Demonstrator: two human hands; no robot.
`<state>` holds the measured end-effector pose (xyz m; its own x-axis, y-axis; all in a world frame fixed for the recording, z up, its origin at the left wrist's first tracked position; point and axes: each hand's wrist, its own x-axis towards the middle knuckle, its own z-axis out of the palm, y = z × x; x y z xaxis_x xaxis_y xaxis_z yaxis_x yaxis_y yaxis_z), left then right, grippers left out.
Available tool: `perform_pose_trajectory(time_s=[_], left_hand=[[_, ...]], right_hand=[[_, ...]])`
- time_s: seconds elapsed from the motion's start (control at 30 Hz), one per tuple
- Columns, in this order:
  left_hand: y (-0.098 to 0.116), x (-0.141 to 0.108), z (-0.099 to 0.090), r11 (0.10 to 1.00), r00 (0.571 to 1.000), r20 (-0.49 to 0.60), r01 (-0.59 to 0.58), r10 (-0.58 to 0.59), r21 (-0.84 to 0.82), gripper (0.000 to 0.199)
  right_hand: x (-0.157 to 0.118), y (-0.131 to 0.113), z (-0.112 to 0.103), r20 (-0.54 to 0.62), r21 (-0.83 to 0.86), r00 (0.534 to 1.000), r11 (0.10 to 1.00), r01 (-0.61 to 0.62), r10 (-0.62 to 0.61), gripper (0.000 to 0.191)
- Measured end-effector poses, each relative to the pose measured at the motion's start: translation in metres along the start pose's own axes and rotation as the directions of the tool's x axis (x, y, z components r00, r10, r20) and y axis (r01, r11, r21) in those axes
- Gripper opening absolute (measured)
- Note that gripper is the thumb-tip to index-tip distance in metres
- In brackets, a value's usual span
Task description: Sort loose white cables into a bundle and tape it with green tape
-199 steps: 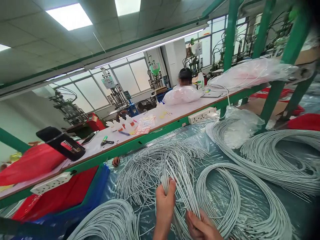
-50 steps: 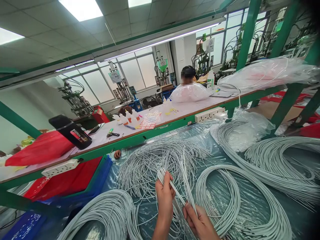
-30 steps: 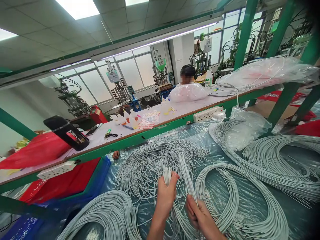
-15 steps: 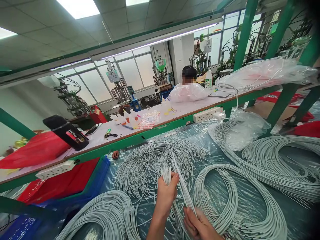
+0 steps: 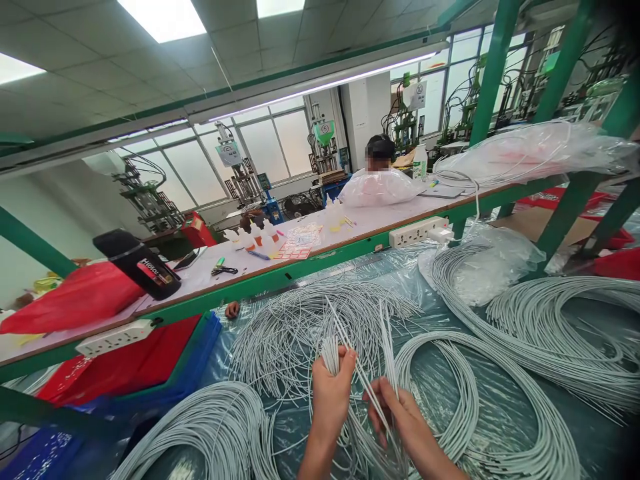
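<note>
My left hand [image 5: 334,379] is closed around a bundle of thin grey-white cables [image 5: 331,353], whose ends stick up above the fist. To its lower right, my right hand [image 5: 395,412] grips a smaller group of the same cables [image 5: 387,343], which splits into two strands, one leaning left and one nearly upright. The lower lengths hang down below both hands. Behind them spreads a loose tangled heap of cables [image 5: 285,327] on the plastic-covered table [image 5: 280,427]. Coiled cables [image 5: 465,400] lie just right of my right hand.
More cable coils lie at the lower left [image 5: 200,427] and far right [image 5: 525,313]. A raised shelf [image 5: 300,263] crosses behind, bearing a black bottle [image 5: 140,263], small dropper bottles and plastic bags. Power strips [image 5: 417,232] line its edge. A person [image 5: 380,157] sits beyond it.
The cables in my right hand have spread from one tight bunch into separate strands. My right hand has moved slightly up, its fingers looser; my left hand keeps its hold.
</note>
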<state>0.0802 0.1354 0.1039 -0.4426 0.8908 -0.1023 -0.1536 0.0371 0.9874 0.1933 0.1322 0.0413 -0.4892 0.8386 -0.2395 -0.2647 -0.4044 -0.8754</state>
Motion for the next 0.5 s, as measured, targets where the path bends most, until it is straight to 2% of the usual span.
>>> perform_pose_trajectory(time_s=[0.13, 0.3, 0.5], left_hand=[[0.000, -0.003, 0.002, 1.000, 1.000, 0.010, 0.017, -0.017, 0.001, 0.053], [-0.006, 0.002, -0.008, 1.000, 0.999, -0.042, -0.021, 0.020, -0.021, 0.053], [0.000, 0.008, -0.012, 0.996, 0.999, -0.041, -0.034, 0.031, -0.078, 0.051]], right_hand=[[0.002, -0.017, 0.012, 0.061, -0.056, 0.996, 0.996, 0.067, -0.063, 0.065], [-0.008, -0.007, 0.019, 0.092, -0.102, 0.996, 0.994, 0.028, -0.019, 0.070], [-0.024, -0.002, 0.011, 0.108, -0.163, 0.994, 0.987, 0.009, 0.009, 0.066]])
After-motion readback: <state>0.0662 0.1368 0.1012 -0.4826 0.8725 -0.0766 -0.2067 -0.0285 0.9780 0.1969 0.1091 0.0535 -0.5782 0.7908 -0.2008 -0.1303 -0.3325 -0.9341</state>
